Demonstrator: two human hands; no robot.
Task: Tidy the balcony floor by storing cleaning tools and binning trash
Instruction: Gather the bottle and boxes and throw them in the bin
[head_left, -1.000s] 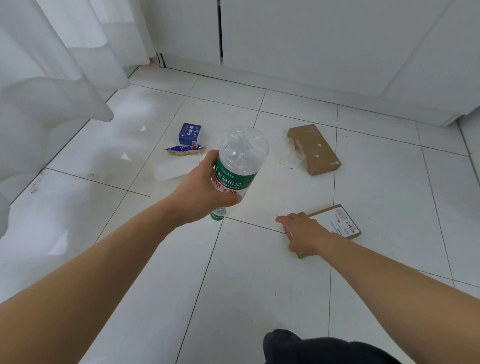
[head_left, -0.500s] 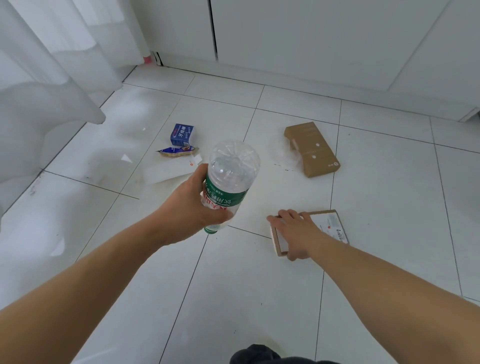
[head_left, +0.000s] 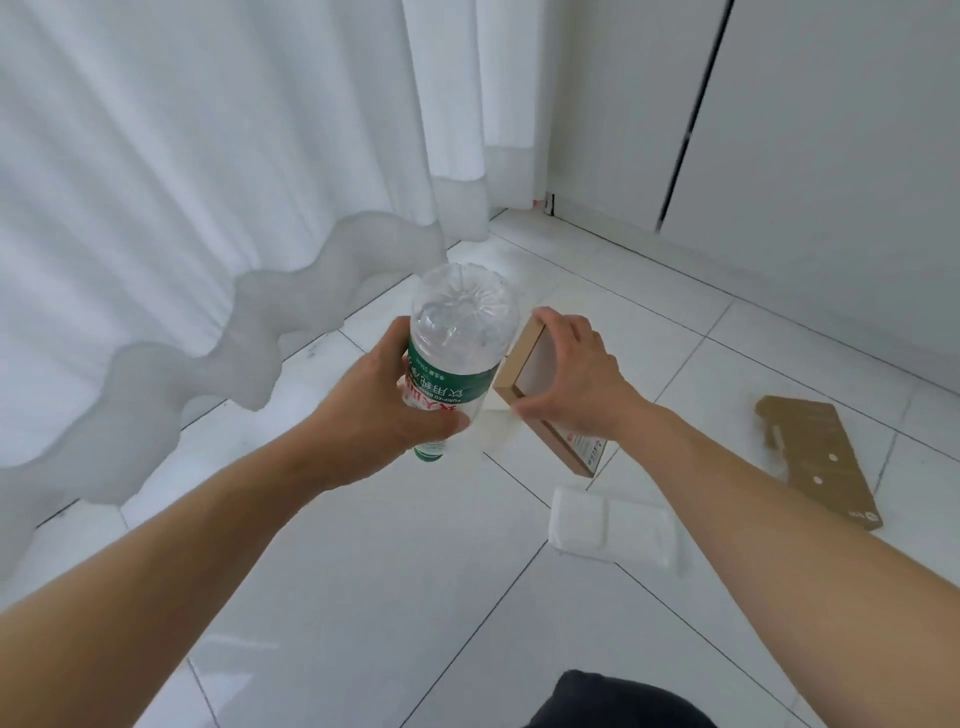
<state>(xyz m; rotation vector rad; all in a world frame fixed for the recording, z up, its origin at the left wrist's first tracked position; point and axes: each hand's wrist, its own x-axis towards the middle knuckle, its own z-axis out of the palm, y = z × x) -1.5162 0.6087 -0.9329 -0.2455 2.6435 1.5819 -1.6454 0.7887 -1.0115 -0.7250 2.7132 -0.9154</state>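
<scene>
My left hand (head_left: 387, 410) grips an empty clear plastic bottle (head_left: 457, 332) with a green label, its base pointing up and away and its green cap down. Right beside it, my right hand (head_left: 576, 384) holds a flat brown cardboard box (head_left: 530, 364) with a white face, lifted off the floor and tilted on edge. Bottle and box nearly touch in mid-air. A longer brown cardboard box (head_left: 815, 457) lies on the white tiled floor to the right. A white folded wrapper or cloth (head_left: 608, 525) lies on the tiles below the held box.
White curtains (head_left: 218, 171) hang along the left, their hems reaching the floor. White cabinet doors (head_left: 779, 130) line the far wall. Something dark, perhaps my knee (head_left: 613, 701), shows at the bottom edge.
My right hand has picked the flat box up off the floor and brought it beside the bottle. The view swung left towards the curtains; the blue carton and snack wrapper are out of sight.
</scene>
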